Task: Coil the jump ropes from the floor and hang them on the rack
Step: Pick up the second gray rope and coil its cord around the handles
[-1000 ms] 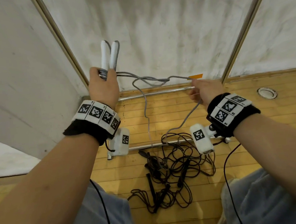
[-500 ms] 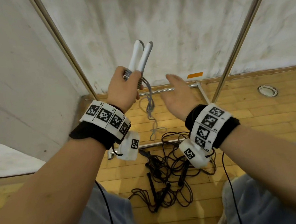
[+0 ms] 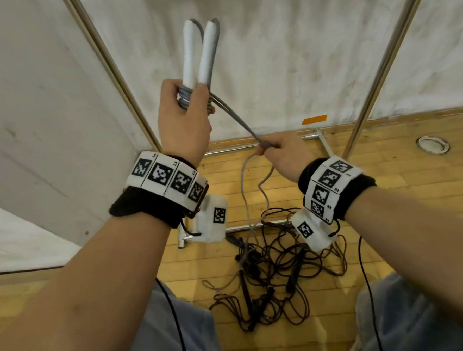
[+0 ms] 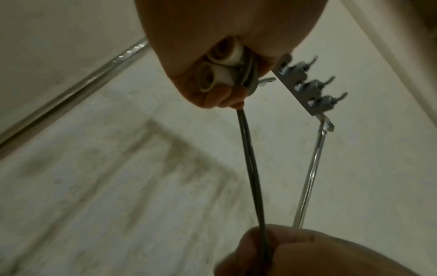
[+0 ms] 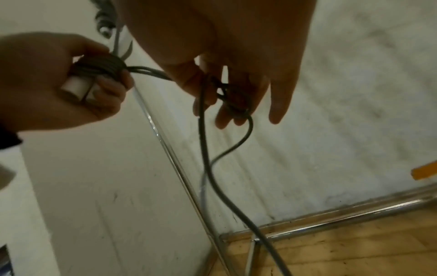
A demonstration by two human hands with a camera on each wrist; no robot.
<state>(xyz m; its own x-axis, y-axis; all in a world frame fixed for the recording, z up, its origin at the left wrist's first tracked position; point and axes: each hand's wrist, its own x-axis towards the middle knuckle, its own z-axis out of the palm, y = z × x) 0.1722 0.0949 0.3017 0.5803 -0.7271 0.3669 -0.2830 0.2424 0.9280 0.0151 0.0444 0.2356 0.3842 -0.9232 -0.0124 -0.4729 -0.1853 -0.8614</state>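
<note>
My left hand is raised and grips two white handles side by side, with grey jump rope wound in a coil round their lower ends. From the coil a doubled strand of grey rope runs taut down to my right hand, which pinches it. The slack hangs to the floor. The left wrist view shows the handle ends in my fist and the strand. In the right wrist view the rope loops round my fingers.
A tangle of black jump ropes lies on the wooden floor between my knees. The rack's chrome uprights and base bar stand against the white wall. Its hook bar is near my left hand.
Half a second ago my right hand was open and off the rope. Now it pinches the grey strand and holds it taut, and my left hand has lifted the handles higher.
</note>
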